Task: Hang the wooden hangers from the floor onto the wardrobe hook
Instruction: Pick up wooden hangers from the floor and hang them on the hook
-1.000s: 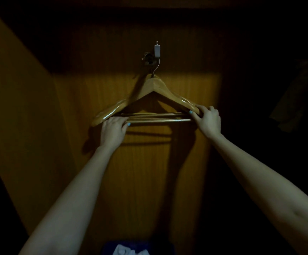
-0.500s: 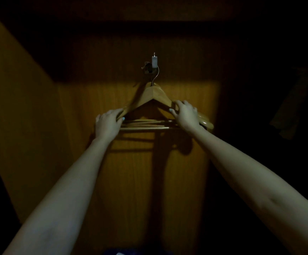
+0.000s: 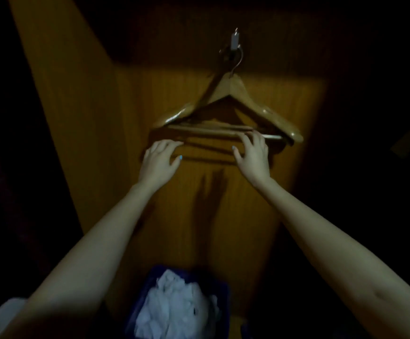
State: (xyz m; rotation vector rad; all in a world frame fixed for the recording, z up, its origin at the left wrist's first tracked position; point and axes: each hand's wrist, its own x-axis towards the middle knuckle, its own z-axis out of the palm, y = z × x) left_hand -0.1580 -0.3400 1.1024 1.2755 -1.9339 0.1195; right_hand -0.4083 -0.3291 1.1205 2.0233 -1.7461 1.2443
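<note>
Here, in the head view, we reach both bare arms forward and up toward the wardrobe's back panel (image 3: 130, 106). Our left hand (image 3: 158, 160) hangs just below the hangers' left end, fingers spread and loosely curved, its grip open and holding nothing. Our right hand (image 3: 253, 152) is raised a little higher, palm away from us, its fingertips (image 3: 248, 136) touching the lower bar; the grip is open, not wrapped around the wood. The wooden hangers (image 3: 238, 94) hang from the wardrobe hook (image 3: 234, 44) by a metal wire loop, tilted so the right shoulder sits lower. They look glossy and honey-brown, overlapping so closely that we cannot count them. Below, between our forearms, a blue bin (image 3: 223, 297) holds crumpled white material (image 3: 177, 307).
</note>
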